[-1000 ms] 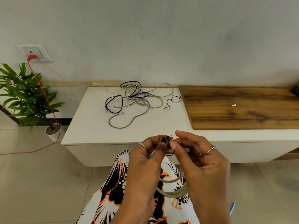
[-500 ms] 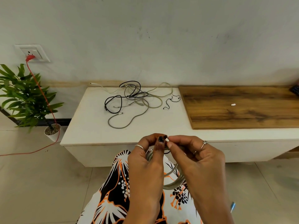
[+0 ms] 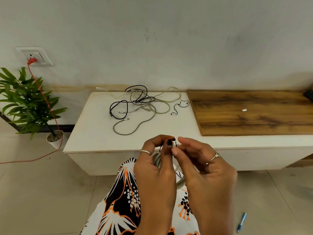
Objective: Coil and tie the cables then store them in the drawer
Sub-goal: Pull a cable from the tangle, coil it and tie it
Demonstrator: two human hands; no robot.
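A matte white low cabinet (image 3: 94, 133) spans the width below a scuffed plaster wall, with a rectangular wood-grain board (image 3: 254, 119) lying flat on its right part. On the bare white top sits a loose tangle of cables (image 3: 138, 106), rubbery grey and glossy black loops overlapping, and a thin black twist tie (image 3: 179, 106) just beside them. A leafy plant (image 3: 25, 102) in a small white pot stands on the tiled floor, a red cord (image 3: 42, 92) running from a wall socket past it. Above a patterned lap, the left hand (image 3: 155, 168) holds a coiled grey cable (image 3: 156, 161) and pinches a thin black tie (image 3: 175, 143), which the right hand (image 3: 203, 167) pinches too. No readable writing anywhere
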